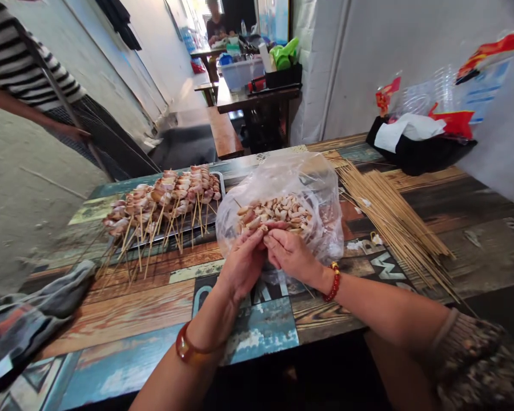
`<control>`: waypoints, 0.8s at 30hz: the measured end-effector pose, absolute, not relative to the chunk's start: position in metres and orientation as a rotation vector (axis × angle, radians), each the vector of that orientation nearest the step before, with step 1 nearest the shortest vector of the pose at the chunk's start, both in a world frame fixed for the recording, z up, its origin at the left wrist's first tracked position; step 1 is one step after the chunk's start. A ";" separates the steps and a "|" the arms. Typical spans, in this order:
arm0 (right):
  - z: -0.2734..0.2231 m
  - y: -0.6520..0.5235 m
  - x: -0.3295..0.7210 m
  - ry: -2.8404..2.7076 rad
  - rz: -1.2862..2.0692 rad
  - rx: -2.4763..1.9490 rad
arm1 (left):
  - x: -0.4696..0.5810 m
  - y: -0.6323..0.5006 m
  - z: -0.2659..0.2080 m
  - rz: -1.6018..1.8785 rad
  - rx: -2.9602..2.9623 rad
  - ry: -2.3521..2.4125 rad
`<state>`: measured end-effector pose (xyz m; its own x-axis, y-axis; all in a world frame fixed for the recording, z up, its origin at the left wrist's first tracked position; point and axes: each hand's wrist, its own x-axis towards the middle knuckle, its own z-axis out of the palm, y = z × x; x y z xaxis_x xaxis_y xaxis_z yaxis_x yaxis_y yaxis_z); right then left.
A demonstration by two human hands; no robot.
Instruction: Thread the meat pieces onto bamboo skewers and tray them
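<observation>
Head view: our left hand (242,264) and right hand (290,253) meet at near rim of plastic bag (282,194) mid-table, forearms angled inward. Fingertips of both pressed together, pinching meat piece (263,228) between them. Bag holds more pieces. Filled skewers on tray (220,188) left; bare sticks (389,220) right. No legible writing we can read.
</observation>
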<state>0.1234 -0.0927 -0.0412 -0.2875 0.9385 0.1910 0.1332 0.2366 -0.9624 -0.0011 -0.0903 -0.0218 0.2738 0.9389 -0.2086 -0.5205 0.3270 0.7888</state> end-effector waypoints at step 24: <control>-0.040 -0.103 0.119 -1.984 0.828 -1.034 | -0.010 -0.082 -0.023 1.351 0.788 0.911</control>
<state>0.1194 -0.1033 -0.0404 -0.4032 0.8607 0.3108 0.3849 0.4676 -0.7957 -0.0102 -0.0823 -0.0226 -0.0024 0.9962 -0.0872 -0.4541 0.0766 0.8877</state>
